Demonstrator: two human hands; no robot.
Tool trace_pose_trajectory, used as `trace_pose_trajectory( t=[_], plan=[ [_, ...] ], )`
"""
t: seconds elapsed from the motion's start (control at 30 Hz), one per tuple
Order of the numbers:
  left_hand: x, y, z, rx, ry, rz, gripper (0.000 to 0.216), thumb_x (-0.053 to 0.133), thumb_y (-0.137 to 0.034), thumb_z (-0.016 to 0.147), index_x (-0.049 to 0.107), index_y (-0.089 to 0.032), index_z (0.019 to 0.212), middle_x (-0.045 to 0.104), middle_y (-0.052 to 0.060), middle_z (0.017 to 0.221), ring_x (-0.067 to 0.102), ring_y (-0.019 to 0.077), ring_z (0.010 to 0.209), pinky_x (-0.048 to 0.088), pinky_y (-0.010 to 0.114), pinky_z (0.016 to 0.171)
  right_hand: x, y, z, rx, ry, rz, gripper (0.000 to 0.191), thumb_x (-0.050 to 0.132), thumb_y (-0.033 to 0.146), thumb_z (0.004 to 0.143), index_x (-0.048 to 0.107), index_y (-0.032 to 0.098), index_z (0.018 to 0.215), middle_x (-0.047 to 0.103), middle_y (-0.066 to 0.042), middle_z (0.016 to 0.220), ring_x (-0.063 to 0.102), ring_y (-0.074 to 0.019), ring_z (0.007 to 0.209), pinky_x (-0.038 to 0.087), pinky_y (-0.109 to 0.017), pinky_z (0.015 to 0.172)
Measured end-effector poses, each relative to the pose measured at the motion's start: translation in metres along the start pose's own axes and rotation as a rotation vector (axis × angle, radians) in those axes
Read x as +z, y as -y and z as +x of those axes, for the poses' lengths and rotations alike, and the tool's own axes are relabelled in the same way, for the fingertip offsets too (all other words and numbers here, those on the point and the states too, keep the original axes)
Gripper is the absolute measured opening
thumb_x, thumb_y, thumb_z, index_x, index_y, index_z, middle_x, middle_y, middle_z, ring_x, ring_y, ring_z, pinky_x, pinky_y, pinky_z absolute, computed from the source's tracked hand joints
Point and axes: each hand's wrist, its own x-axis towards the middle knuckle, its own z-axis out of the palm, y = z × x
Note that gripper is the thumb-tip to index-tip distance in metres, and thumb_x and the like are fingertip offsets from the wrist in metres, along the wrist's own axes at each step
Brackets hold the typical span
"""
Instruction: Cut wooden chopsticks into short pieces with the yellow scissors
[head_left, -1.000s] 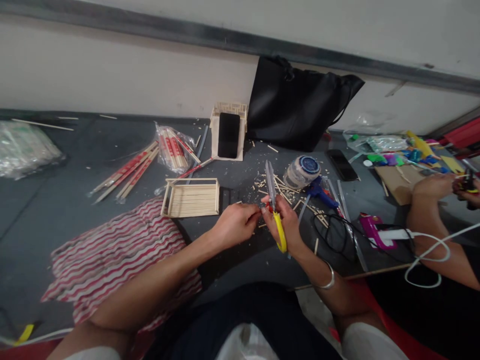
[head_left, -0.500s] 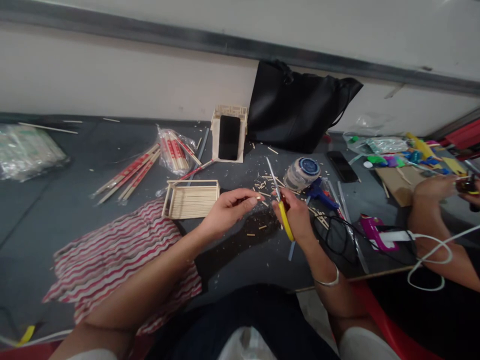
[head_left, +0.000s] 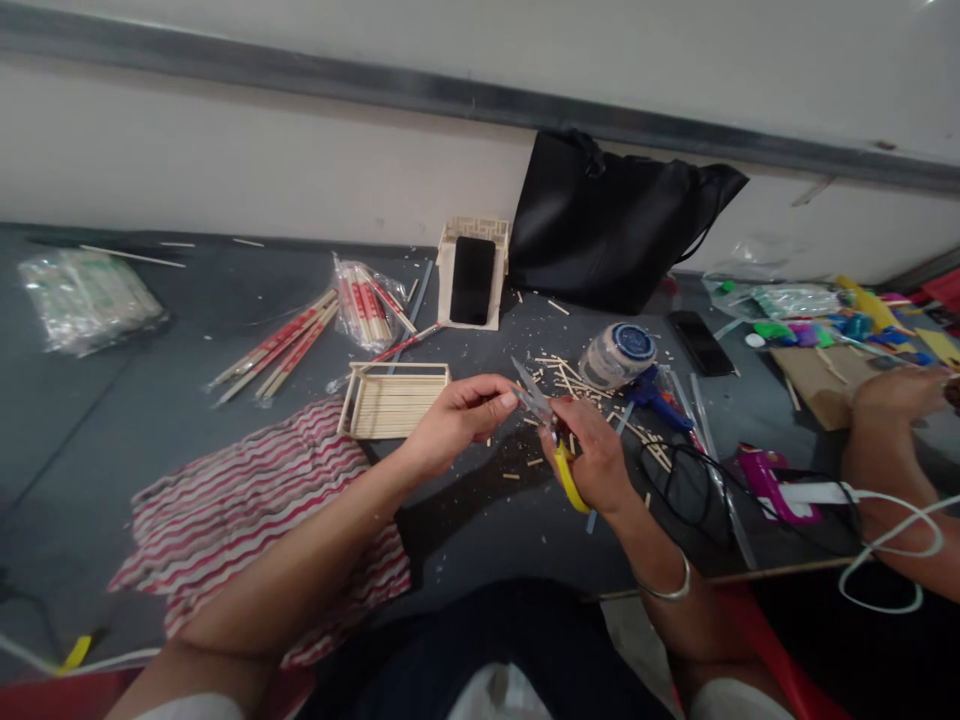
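My left hand (head_left: 466, 415) is pinched at the fingertips; a short piece of wooden stick showed there a moment ago, but the blades now mostly hide it. My right hand (head_left: 589, 450) is wrapped round the yellow handle of a pair of scissors (head_left: 534, 397). The scissor blades are parted and reach to my left fingertips. Just left of my left hand stands a small tray-like frame of wooden sticks (head_left: 399, 405). Cut stick pieces (head_left: 566, 378) lie scattered on the table beyond and below my hands.
A jar with a blue lid (head_left: 619, 355), a blue glue gun (head_left: 660, 400) and a black cable (head_left: 675, 490) are on the right. Behind stand a phone (head_left: 472, 280) and a black bag (head_left: 615, 220). Striped cloth (head_left: 277, 510) lies left. A co-worker's arm (head_left: 885, 440) is at far right.
The scissors have tilted left and their blades have spread, coming to the left fingertips. The whole view has shifted slightly, so the table things appear further right.
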Motion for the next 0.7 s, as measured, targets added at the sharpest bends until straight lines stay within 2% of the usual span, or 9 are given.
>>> trace_pose_trajectory(
  t=[0.1,0.2,0.43,0.57,0.7],
  plan=[
    [-0.0012,0.0023,0.0006,0.022,-0.005,0.006,0.032,0.08,-0.046,0.068,0.069,-0.019,0.081,0.045,-0.006,0.056,0.031,0.0072,0.049,0.024,0.023,0.047,0.0003,-0.0003,-0.002,-0.059,-0.013,-0.046,0.039,0.054,0.012,0.084,0.064,0.022,0.12,0.068,-0.006,0.089,0.064,-0.0228,0.085,0.056,-0.038,0.078],
    [-0.0022,0.0015,0.0002,0.033,0.001,0.073,0.033,0.078,-0.048,0.068,0.068,-0.019,0.079,0.049,-0.004,0.058,0.032,0.0079,0.05,0.025,0.024,0.047,-0.0007,-0.0011,-0.0035,-0.051,-0.018,-0.095,0.045,0.054,0.01,0.08,0.065,0.023,0.122,0.066,-0.006,0.088,0.062,-0.0239,0.087,0.055,-0.039,0.081],
    [-0.0046,-0.0013,-0.0005,0.094,0.02,0.188,0.028,0.072,-0.046,0.073,0.069,-0.019,0.079,0.057,0.0,0.065,0.041,0.0105,0.055,0.031,0.024,0.049,-0.005,0.0021,-0.0022,-0.072,-0.022,-0.15,0.046,0.055,0.009,0.08,0.066,0.024,0.122,0.064,-0.006,0.086,0.061,-0.0235,0.085,0.054,-0.038,0.078],
    [-0.0048,0.0002,-0.0003,0.096,0.024,0.18,0.023,0.072,-0.041,0.073,0.068,-0.019,0.077,0.055,-0.001,0.063,0.044,0.0117,0.057,0.032,0.025,0.051,-0.0049,0.0043,-0.0012,-0.107,-0.045,-0.204,0.043,0.054,0.008,0.08,0.065,0.022,0.119,0.064,-0.006,0.084,0.061,-0.0231,0.083,0.054,-0.036,0.075],
    [-0.0046,0.0024,-0.0005,0.074,0.046,0.116,0.02,0.072,-0.037,0.073,0.065,-0.019,0.076,0.046,-0.005,0.057,0.034,0.0088,0.051,0.026,0.025,0.049,-0.0043,0.0042,-0.0019,-0.103,-0.044,-0.217,0.042,0.054,0.009,0.08,0.065,0.021,0.119,0.064,-0.006,0.085,0.061,-0.023,0.083,0.053,-0.035,0.074]
  ],
)
